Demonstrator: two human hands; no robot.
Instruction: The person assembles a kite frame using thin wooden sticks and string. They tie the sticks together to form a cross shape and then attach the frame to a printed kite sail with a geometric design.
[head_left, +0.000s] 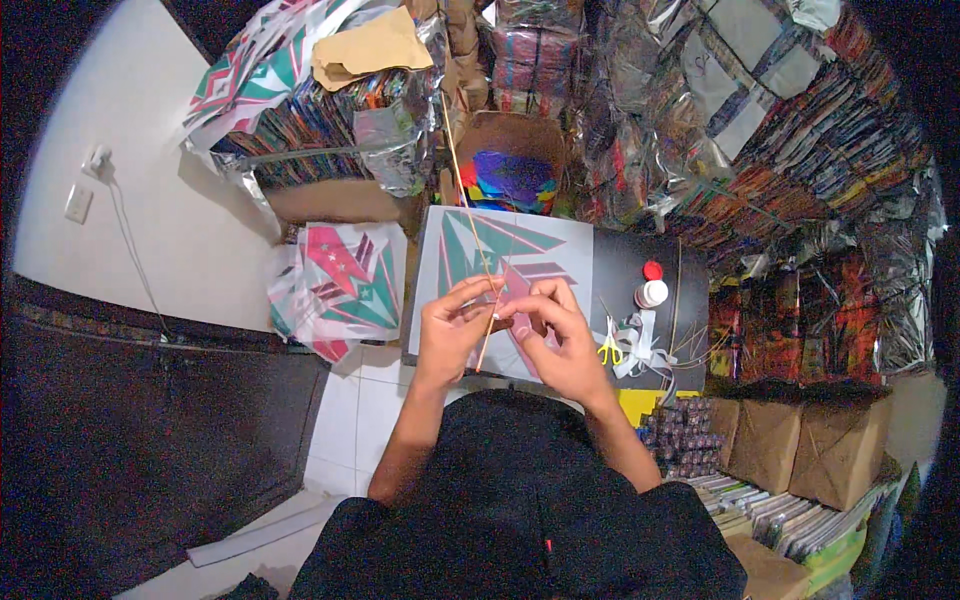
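Note:
Across the front of me runs a long thin wooden stick [461, 165], slanting from the far side down toward my lap. My left hand [455, 325] pinches it near its lower end. Close beside, my right hand [562, 338] has its fingers curled to a pinch at the stick; a tiny white bit shows between the two hands, too small to name. Beneath both hands lies a white sheet printed with green, red and maroon shapes [455, 250], spread on a dark table [640, 255].
Right of the sheet are a white bottle [651, 293], a red cap [653, 270], yellow-handled scissors [609, 352] and white strips [646, 335]. Similar printed sheets [345, 280] hang at the left. Tall wrapped stacks [640, 110] rise behind; cardboard boxes [840, 445] stand at right.

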